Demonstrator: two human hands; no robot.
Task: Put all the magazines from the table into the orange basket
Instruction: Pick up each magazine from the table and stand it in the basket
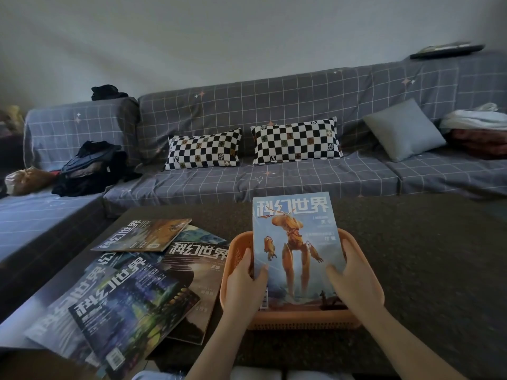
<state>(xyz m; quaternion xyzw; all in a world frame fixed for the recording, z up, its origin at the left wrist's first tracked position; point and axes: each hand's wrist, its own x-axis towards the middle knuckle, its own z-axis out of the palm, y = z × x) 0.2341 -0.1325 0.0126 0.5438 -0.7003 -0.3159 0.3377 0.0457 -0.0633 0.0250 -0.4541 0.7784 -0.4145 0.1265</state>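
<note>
**Blue magazine going into the basket**

Two bare forearms reach in from the near edge. The left hand (245,281) grips the blue magazine (295,250) by its left edge, thumb on the cover and fingers behind. The right hand (349,275) clasps the right edge the same way. Held between them, the magazine stands tilted in the orange basket (301,319), its lower end down inside near the front wall and its top leaning away over the far rim.

Its long axis runs away from the person, title at the far end, cover facing up.

To my eye the good way to finish is to lower the far end until the magazine lies flat inside, keeping both edges square to the basket walls so no corner catches the rim, then let go.

Left of the basket, on the dark table (411,256), a loose pile of magazines (131,297) overlaps at odd angles, still waiting. Beyond stands a checked grey sofa (274,185).
</note>
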